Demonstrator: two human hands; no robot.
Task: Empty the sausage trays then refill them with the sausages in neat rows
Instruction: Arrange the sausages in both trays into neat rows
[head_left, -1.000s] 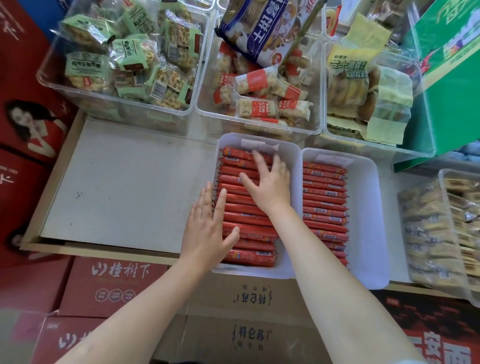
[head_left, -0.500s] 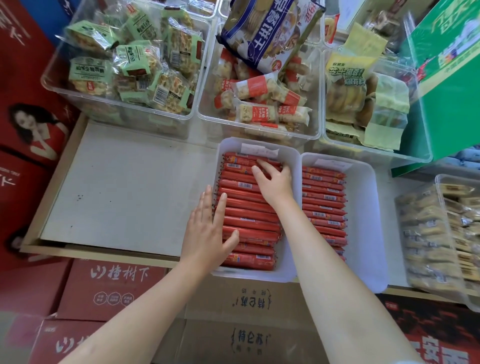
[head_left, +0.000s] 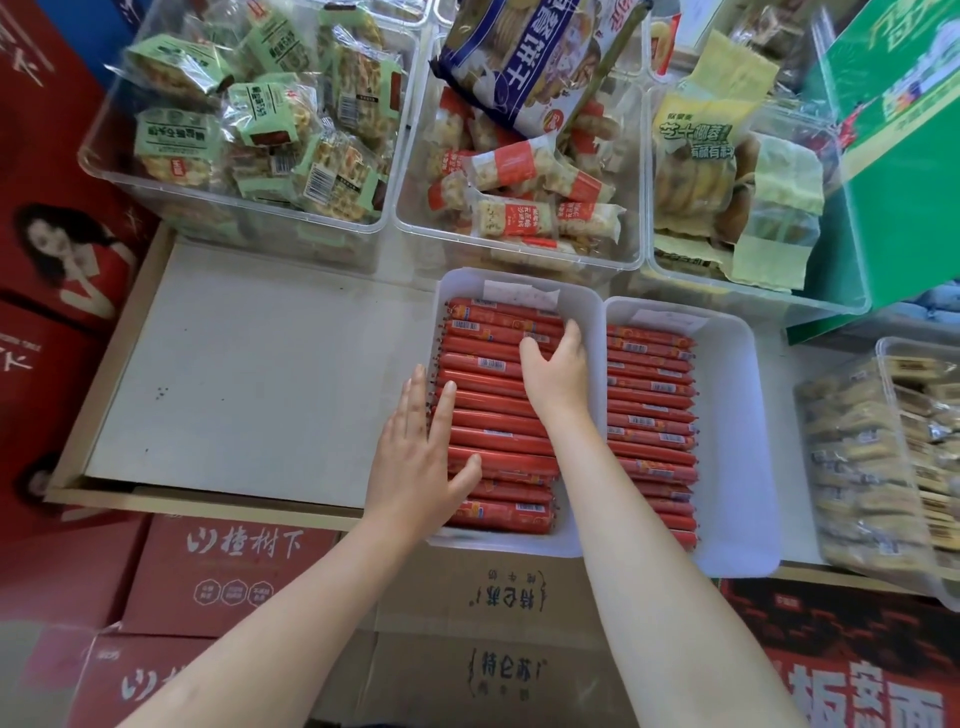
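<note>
We are at the tidying end of the refill, as we judge it: both white trays hold red sausages laid crosswise in rows. Taking the left tray (head_left: 584, 322) as our landmark, the right tray (head_left: 748, 415) sits touching its right wall, its sausages packed toward that shared wall. Our left hand (head_left: 421, 462) lies flat, fingers straight, against the landmark's left edge, thumb resting on the sausages (head_left: 493, 415). Our right hand (head_left: 558, 371) rests on the upper rows with fingers curled over them; whether it actually pinches one we cannot tell. Next, we think, comes squaring the far rows level, with the left hand bracing the ends so nothing slides out of line.
</note>
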